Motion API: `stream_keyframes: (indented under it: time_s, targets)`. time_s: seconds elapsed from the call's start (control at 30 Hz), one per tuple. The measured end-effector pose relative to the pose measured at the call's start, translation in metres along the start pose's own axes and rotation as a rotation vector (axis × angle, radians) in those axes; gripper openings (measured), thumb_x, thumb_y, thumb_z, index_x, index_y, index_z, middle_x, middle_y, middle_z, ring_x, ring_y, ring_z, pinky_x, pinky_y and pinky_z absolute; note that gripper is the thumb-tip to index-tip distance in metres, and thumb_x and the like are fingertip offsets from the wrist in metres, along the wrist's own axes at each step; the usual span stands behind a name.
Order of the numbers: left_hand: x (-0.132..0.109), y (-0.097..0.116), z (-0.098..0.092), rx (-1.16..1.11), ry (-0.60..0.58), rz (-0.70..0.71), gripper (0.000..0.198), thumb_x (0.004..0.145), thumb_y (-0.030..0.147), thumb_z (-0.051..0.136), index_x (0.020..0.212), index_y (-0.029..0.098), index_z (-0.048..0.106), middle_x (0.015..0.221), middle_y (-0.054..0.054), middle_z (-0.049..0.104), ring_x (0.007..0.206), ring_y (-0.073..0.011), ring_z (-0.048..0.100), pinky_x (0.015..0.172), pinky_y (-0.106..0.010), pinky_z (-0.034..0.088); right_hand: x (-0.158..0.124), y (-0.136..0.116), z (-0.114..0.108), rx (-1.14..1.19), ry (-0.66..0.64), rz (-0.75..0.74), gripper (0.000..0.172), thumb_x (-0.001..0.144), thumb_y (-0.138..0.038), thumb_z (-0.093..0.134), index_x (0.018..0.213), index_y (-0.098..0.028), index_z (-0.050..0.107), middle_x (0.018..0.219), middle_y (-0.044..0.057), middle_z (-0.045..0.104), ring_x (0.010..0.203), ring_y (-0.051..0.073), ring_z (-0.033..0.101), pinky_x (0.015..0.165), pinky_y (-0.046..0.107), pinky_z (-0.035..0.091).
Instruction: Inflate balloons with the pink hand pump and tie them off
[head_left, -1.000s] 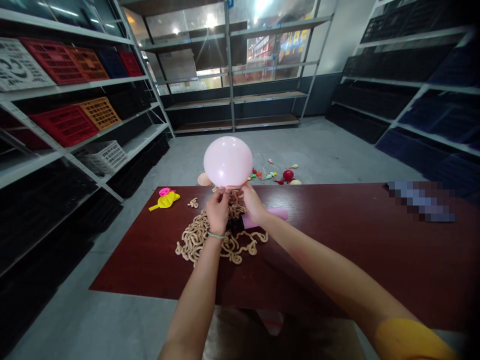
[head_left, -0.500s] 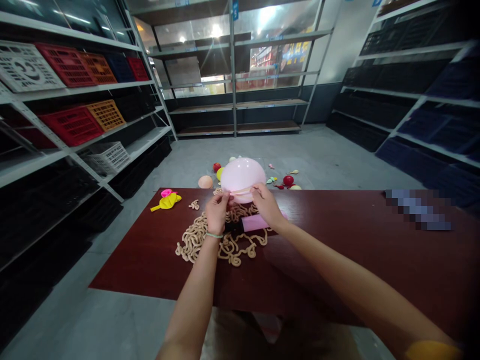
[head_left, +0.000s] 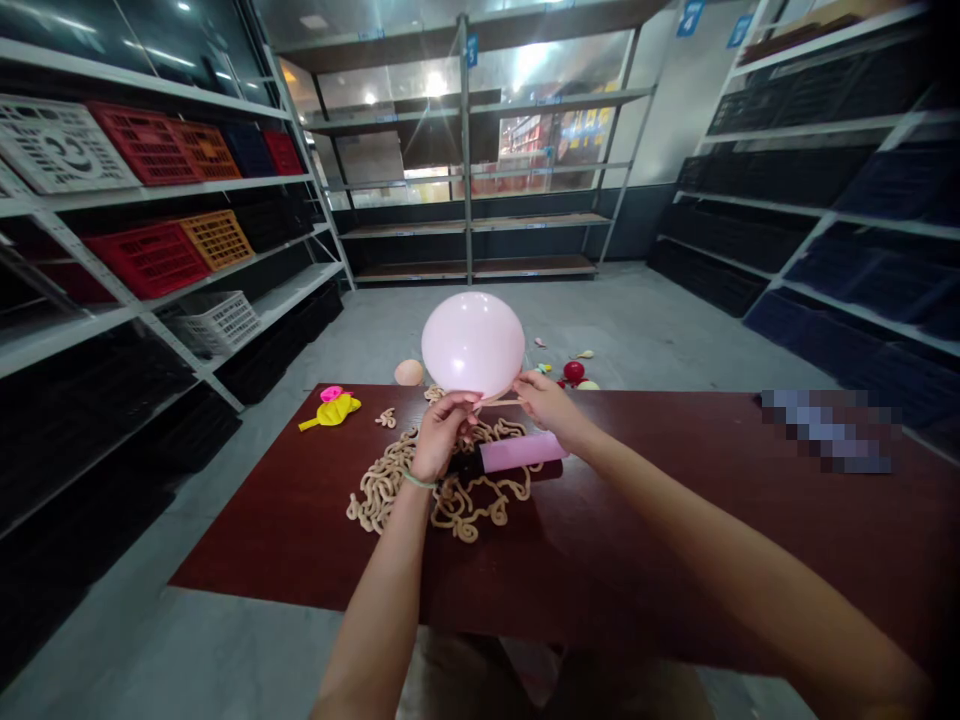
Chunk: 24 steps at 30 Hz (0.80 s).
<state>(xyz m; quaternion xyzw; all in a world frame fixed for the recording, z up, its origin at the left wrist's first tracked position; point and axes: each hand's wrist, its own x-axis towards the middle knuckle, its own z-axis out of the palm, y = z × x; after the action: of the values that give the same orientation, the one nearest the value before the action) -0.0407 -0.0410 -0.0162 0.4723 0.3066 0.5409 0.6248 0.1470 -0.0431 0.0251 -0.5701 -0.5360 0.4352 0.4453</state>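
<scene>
A blown-up pale pink balloon [head_left: 474,345] stands above the table's far edge, its lower end at my left hand. My left hand [head_left: 442,432] is closed, pinching the balloon's neck. My right hand [head_left: 551,405] is closed on one end of a thin tan strip [head_left: 501,403], which runs taut toward my left fingers; its other end is hidden there. Below both hands lies a heap of tan cord-like coils [head_left: 382,480]. Across the heap rests a pink tube with a black end [head_left: 521,453], which looks like a balloon pump.
The dark red table [head_left: 645,540] holds flat yellow balloons [head_left: 337,411], a flat pink balloon [head_left: 331,394] and a blurred-out item [head_left: 832,430] at right. Beyond it on the floor lie a peach balloon [head_left: 409,372] and a red balloon [head_left: 574,370]. Shelves with crates [head_left: 146,255] stand left.
The balloon has risen and tipped upright, slightly left. My left hand has shifted to its lower end, while my right hand has drawn the tan strip below the balloon. The view has tilted a little.
</scene>
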Motion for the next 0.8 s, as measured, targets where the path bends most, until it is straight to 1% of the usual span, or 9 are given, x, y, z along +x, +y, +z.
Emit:
stream_keyframes:
  time_s: [0.1,0.2,0.3,0.37,0.47,0.53,0.67,0.73,0.8]
  targets:
    - [-0.002,0.002,0.003,-0.048,-0.009,-0.014,0.029,0.075,0.034,0.075,0.098,0.016,0.077,0.064,0.002,0.059,0.049,-0.0054,0.043,0.045,-0.019,0.040,0.000,0.002,-0.005,-0.252,0.037,-0.161,0.020,0.089,-0.037,0.043,0.090,-0.022,0.055,0.065,-0.002,0.052,0.062,0.015,0.049,0.059,0.028,0.035]
    - [-0.003,0.003,0.005,-0.102,0.016,-0.058,0.041,0.074,0.029,0.075,0.113,0.017,0.075,0.064,0.002,0.059,0.049,-0.0053,0.044,0.046,-0.019,0.041,-0.010,-0.004,-0.010,-0.536,0.051,-0.293,0.024,0.093,-0.036,0.038,0.095,-0.022,0.056,0.077,0.003,0.061,0.070,0.018,0.055,0.063,0.030,0.036]
    - [-0.002,0.001,0.007,-0.110,0.003,-0.108,0.054,0.074,0.027,0.075,0.126,0.017,0.069,0.063,0.003,0.060,0.048,-0.0052,0.046,0.049,-0.019,0.044,-0.024,-0.021,-0.013,-0.851,0.017,-0.394,0.031,0.098,-0.040,0.032,0.107,-0.023,0.057,0.081,0.005,0.065,0.067,0.019,0.056,0.062,0.031,0.032]
    - [-0.002,-0.001,0.007,-0.107,-0.016,-0.128,0.054,0.073,0.027,0.075,0.125,0.015,0.069,0.063,0.002,0.062,0.049,-0.0061,0.051,0.052,-0.020,0.047,-0.027,-0.035,-0.013,-0.980,-0.017,-0.495,0.035,0.100,-0.041,0.029,0.110,-0.024,0.058,0.085,0.006,0.068,0.070,0.020,0.058,0.063,0.032,0.032]
    - [-0.002,-0.002,0.006,-0.134,-0.042,-0.151,0.050,0.072,0.024,0.075,0.120,0.012,0.070,0.063,0.001,0.063,0.052,-0.0077,0.055,0.056,-0.022,0.050,-0.018,-0.051,-0.014,-0.972,-0.093,-0.639,0.034,0.102,-0.042,0.028,0.110,-0.028,0.059,0.096,0.004,0.070,0.079,0.020,0.060,0.068,0.032,0.035]
    - [-0.003,-0.001,0.006,-0.152,-0.067,-0.171,0.047,0.071,0.023,0.076,0.116,0.011,0.072,0.061,0.001,0.062,0.052,-0.0079,0.055,0.058,-0.022,0.051,-0.006,-0.056,-0.015,-0.921,-0.141,-0.680,0.033,0.102,-0.042,0.030,0.110,-0.029,0.059,0.098,0.002,0.071,0.081,0.019,0.061,0.070,0.031,0.036]
    - [-0.005,0.004,0.006,-0.167,-0.104,-0.192,0.032,0.070,0.026,0.080,0.098,0.011,0.074,0.060,0.002,0.059,0.054,-0.0069,0.055,0.063,-0.022,0.053,0.014,-0.053,-0.016,-0.858,-0.170,-0.657,0.032,0.101,-0.041,0.033,0.109,-0.028,0.062,0.099,0.001,0.071,0.084,0.018,0.062,0.071,0.031,0.036]
    - [-0.005,0.005,0.007,-0.155,-0.121,-0.202,0.031,0.071,0.030,0.082,0.093,0.011,0.073,0.061,0.001,0.060,0.056,-0.0069,0.056,0.063,-0.021,0.053,0.018,-0.049,-0.017,-0.830,-0.167,-0.636,0.032,0.100,-0.041,0.036,0.108,-0.028,0.063,0.101,0.002,0.071,0.086,0.018,0.062,0.072,0.031,0.036]
    - [-0.005,0.004,0.007,-0.113,-0.149,-0.210,0.033,0.070,0.033,0.083,0.092,0.011,0.073,0.066,0.000,0.062,0.059,-0.0074,0.058,0.064,-0.021,0.053,0.019,-0.047,-0.017,-0.796,-0.170,-0.619,0.031,0.099,-0.040,0.037,0.106,-0.028,0.064,0.102,0.001,0.071,0.087,0.018,0.062,0.073,0.031,0.037]
